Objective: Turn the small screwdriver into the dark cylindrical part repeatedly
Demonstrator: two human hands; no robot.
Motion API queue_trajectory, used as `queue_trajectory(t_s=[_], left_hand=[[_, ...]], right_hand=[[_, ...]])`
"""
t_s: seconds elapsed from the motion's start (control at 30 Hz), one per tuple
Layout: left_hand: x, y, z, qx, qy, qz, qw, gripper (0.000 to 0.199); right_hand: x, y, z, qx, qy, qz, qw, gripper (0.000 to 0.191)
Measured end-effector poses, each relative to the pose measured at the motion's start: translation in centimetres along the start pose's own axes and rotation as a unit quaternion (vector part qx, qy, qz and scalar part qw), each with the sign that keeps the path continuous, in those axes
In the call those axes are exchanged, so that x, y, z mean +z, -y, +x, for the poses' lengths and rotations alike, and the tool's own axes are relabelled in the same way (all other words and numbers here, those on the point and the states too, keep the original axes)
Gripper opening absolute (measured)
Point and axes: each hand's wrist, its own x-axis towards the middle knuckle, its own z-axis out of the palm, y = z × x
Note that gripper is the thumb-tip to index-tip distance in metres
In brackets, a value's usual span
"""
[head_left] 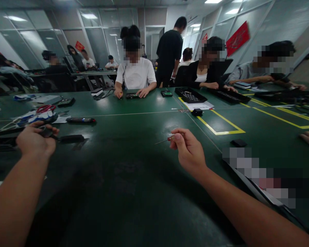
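Note:
My right hand [192, 151] is closed around a small screwdriver [169, 139], held above the green tabletop [134, 164]. Its thin metal shaft points left, and part of the red and clear handle shows by the thumb. On the left side, my left hand [36, 139] is curled around a dark object [46, 132] with a rounded end; its kind is unclear. Just right of those fingers lies a flat black piece [71, 138] on the table. A dark pen-shaped tool [81, 120] rests a little farther back.
Red-handled scissors [45, 108] and cables lie at the left. Black trays [190, 95] stand across the table, near a small black block [197, 112] and yellow tape outlines [229, 132]. A laptop-like slab [254, 187], partly blurred out, is at right. Several people sit opposite.

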Motion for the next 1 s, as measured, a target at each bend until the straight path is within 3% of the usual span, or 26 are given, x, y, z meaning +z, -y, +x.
queue_trajectory(t_s=[0.07, 0.2, 0.27, 0.43, 0.53, 0.67, 0.73, 0.83, 1.0], left_hand=[[1.9, 0.2, -2.6, -0.067, 0.014, -0.043, 0.997, 0.023], [5.5, 1.6, -8.6, -0.138, 0.18, -0.068, 0.971, 0.029], [7.0, 2.7, -11.5, -0.191, 0.235, -0.062, 0.951, 0.027], [9.5, 5.4, -17.7, -0.229, 0.368, -0.044, 0.9, 0.023], [10.1, 6.8, -20.3, -0.211, 0.444, -0.051, 0.869, 0.017], [10.0, 8.9, -22.1, -0.092, 0.527, 0.004, 0.845, 0.039], [9.7, 10.0, -22.3, -0.043, 0.555, 0.055, 0.829, 0.037], [9.3, 11.3, -22.3, -0.027, 0.584, 0.093, 0.806, 0.025], [9.1, 12.0, -22.1, -0.014, 0.618, 0.11, 0.779, 0.031]], right_hand=[[0.0, -0.1, 0.0, 0.001, -0.001, 0.0, 1.0, 0.024], [-0.2, -0.2, 0.1, 0.003, -0.02, -0.004, 1.0, 0.023], [-0.2, -0.3, 0.1, 0.004, -0.025, 0.0, 1.0, 0.022], [-0.2, -0.2, 0.2, 0.0, -0.025, 0.005, 1.0, 0.02], [-0.1, 0.0, 0.2, 0.004, -0.044, 0.014, 0.999, 0.02], [-0.2, 0.3, 0.3, -0.001, -0.068, -0.001, 0.998, 0.019], [-0.3, 0.4, 0.2, -0.007, -0.07, -0.008, 0.997, 0.019], [-0.3, 0.6, -0.1, -0.014, -0.067, -0.006, 0.998, 0.021], [-0.3, 0.9, -0.3, -0.024, -0.057, 0.018, 0.998, 0.022]])
